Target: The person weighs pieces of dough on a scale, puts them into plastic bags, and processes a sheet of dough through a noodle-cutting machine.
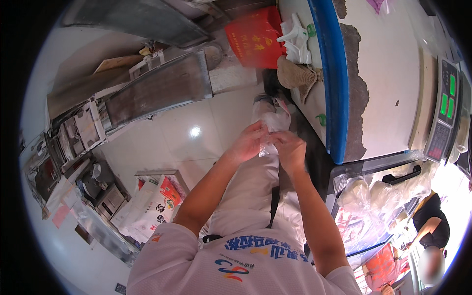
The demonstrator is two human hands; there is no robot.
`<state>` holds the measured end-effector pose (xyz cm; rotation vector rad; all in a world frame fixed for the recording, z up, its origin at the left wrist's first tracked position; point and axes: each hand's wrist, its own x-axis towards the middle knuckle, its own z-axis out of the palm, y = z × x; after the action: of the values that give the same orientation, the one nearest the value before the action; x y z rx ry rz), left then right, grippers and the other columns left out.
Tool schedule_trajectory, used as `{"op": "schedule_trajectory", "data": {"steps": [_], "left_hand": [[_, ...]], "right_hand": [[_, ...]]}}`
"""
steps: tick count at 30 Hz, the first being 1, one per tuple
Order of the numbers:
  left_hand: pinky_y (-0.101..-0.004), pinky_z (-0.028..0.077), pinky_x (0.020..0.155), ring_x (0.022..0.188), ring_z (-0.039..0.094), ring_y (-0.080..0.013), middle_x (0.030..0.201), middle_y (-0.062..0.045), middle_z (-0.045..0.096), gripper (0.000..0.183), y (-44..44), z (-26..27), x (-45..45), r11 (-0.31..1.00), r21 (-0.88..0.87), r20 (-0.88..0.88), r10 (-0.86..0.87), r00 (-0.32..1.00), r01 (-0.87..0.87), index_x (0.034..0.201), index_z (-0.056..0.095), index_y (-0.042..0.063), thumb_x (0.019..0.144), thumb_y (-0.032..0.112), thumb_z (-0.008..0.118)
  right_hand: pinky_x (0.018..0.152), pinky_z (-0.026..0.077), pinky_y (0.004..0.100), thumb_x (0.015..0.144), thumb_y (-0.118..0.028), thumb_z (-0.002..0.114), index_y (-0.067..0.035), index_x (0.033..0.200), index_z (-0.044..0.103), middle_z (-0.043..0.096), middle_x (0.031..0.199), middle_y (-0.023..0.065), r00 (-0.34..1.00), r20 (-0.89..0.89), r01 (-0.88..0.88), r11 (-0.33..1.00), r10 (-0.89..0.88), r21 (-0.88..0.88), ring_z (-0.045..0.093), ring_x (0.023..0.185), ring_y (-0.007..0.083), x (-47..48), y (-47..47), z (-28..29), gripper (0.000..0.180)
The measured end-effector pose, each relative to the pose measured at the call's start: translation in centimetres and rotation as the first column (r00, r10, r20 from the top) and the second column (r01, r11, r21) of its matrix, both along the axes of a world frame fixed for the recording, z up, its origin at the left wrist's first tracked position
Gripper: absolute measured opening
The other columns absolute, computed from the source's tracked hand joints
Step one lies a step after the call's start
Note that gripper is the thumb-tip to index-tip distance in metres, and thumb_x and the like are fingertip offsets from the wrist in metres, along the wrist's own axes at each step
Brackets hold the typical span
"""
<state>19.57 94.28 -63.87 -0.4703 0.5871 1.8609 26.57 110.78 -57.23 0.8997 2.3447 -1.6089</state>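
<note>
Both hands meet in front of my body at a clear plastic bag (pixel 276 118), whose bunched top is between them. My left hand (pixel 247 143) pinches the plastic from one side, its thumb and fingers together. My right hand (pixel 290 149) grips the plastic close beside it with bent fingers. The bag hangs beyond the fingertips, above the floor and my shoes; its content is too unclear to name.
To the right stands a counter with a blue edge (pixel 333 81) and a digital scale (pixel 442 110). A red bag (pixel 254 38) and a woven sack (pixel 297 75) lie ahead. Printed sacks (pixel 158 206) stand at the left. A person (pixel 431 221) is at the far right.
</note>
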Motion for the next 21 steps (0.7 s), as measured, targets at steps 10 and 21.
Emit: {"op": "schedule_trajectory", "data": {"steps": [10,21], "left_hand": [[-0.0366,0.054,0.095,0.109,0.067,-0.0177,0.120,-0.007,0.068,0.036,0.8,7.1,-2.5,0.986,-0.169,-0.014,-0.012,1.000,0.009,0.131,0.060,0.003,0.110,0.031,0.052],[-0.0346,0.055,0.097,0.111,0.069,-0.0194,0.122,-0.010,0.071,0.028,3.3,16.9,-5.6,0.973,-0.221,-0.176,-0.103,0.979,0.062,0.129,0.063,-0.001,0.107,0.014,0.058]], "right_hand": [[0.080,0.053,0.0242,0.088,-0.012,0.082,0.002,0.108,0.080,0.078,0.092,0.0091,0.984,0.170,0.110,0.935,-0.054,-0.336,0.066,0.083,0.0081,-3.0,2.3,7.0,0.025],[0.076,0.049,0.0240,0.089,-0.005,0.082,-0.003,0.088,0.068,0.071,0.091,0.0056,0.968,0.087,0.232,0.700,-0.237,-0.675,0.063,0.083,0.0082,-4.0,3.9,11.2,0.014]]}}
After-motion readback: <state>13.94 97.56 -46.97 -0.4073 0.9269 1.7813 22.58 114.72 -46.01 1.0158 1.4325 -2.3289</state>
